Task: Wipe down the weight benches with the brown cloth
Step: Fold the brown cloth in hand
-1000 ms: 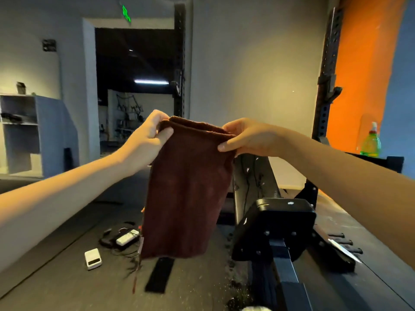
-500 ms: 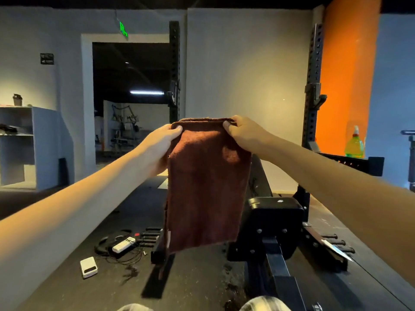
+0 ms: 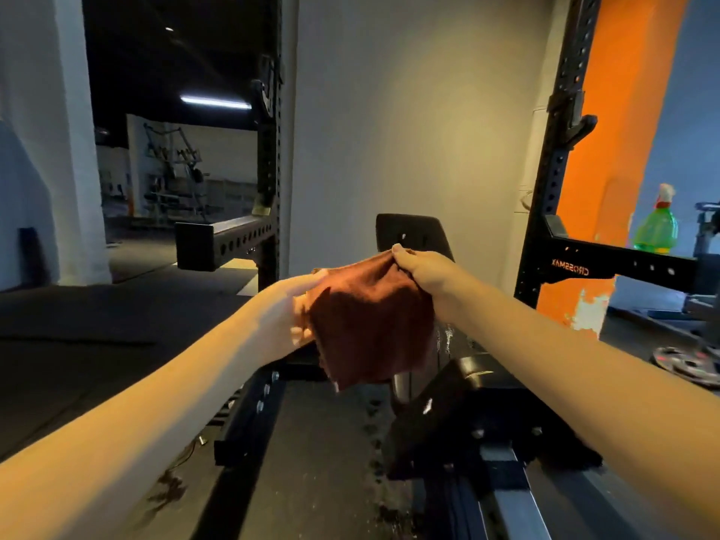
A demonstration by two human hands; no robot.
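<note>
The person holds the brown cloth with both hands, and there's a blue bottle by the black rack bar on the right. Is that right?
Almost. The head view shows the bottle is green, not blue. The left hand and right hand do both hold the brown cloth, and the bottle is by the black rack bar on the right.

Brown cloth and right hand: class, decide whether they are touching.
Touching. The head view shows the right hand pinching the top corner of the brown cloth, fingers curled over the fabric.
</note>
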